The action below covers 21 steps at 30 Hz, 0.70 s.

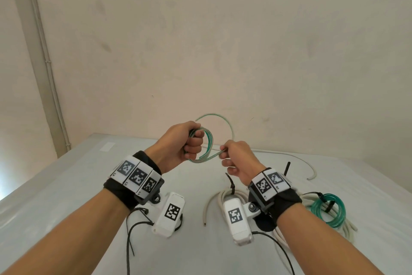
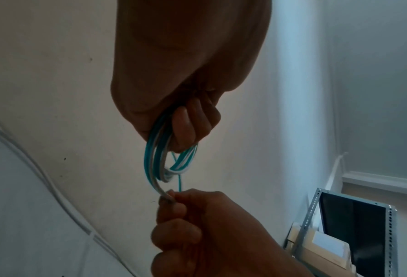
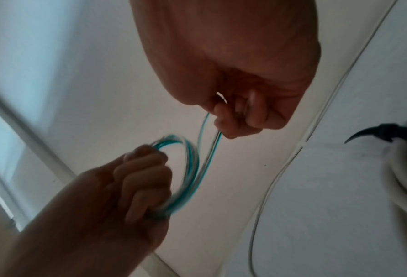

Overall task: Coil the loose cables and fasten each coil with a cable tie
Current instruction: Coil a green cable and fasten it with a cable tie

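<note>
Nearest the camera, black ties (image 1: 130, 237) are lying on the grey table (image 1: 66, 185) by the left forearm. To the right, a white coil (image 1: 217, 200) is sitting on the table with a black tie (image 1: 231, 185) cinched round it, and one loose end is curving toward the viewer. Beside the right forearm, a clear green coil (image 1: 327, 210) is resting on top of another bundle of white cable (image 1: 347, 225), and a black tie (image 1: 329, 205) is showing at it.

Above the table, both hands are working in the air. The left hand (image 1: 186, 143) is making a fist around a green-and-white cable (image 1: 208, 147), with all fingers curled round several stacked loops; in the left wrist view the loops (image 2: 159, 163) are hanging below the curled fingers (image 2: 190, 127). The right hand (image 1: 236, 159) is just beside it, pinching the cable's free run between thumb and forefinger while the other fingers are curling in. In the right wrist view the strand (image 3: 209, 150) is running from that pinch down to the coil held in the left hand (image 3: 126, 187). A further arc of the same cable is looping up and over behind both hands.

Farther back, a thin white cable (image 1: 296, 159) is trailing across the table toward its right side. Behind it, a plain cream wall (image 1: 200, 40) is standing.
</note>
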### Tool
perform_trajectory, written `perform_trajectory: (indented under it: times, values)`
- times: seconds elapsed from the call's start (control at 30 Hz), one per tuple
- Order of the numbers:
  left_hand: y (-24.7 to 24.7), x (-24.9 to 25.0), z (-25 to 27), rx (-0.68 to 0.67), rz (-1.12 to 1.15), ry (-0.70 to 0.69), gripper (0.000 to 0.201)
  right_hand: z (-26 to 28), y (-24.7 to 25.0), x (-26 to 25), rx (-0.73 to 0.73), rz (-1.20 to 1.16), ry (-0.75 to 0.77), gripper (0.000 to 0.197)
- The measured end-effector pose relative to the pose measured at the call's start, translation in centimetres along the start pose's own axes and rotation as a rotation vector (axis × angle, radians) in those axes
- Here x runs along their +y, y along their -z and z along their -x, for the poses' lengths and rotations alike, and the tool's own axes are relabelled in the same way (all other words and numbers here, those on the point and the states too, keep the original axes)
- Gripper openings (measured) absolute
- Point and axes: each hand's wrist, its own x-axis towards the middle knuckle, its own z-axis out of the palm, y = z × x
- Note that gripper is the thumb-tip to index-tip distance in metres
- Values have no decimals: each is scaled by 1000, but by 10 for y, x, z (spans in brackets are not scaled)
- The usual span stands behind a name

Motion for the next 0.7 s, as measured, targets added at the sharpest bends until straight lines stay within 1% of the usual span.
perform_trajectory:
  times: [0.07,0.13,0.23,0.33,0.4,0.47,0.53,0.6,0.7]
  values:
    - [2,-2,1,-14,-100,35,37,-6,9,-1,18,-30,-13,24]
    - [4,-5,0,-34,-195,80,38,-10,14,-3,21,12,-5,33]
    - [3,-10,-3,-58,-289,162,39,-10,16,-8,21,71,35,36]
    - [1,-16,-7,-51,-352,227,39,-7,11,-13,-44,35,53,36]
    - [-1,-20,-11,-32,-380,248,38,-3,8,-16,-120,-27,48,34]
    - [-2,-24,-13,-16,-362,252,39,2,6,-19,-227,-145,10,32]
    - [1,-25,-15,-12,-274,254,40,4,7,-21,-308,-295,-46,41]
    - [7,-26,-16,-59,-152,268,44,5,8,-22,-332,-411,-83,49]
    - [15,-27,-15,-174,-14,302,56,5,9,-22,-340,-497,-124,46]
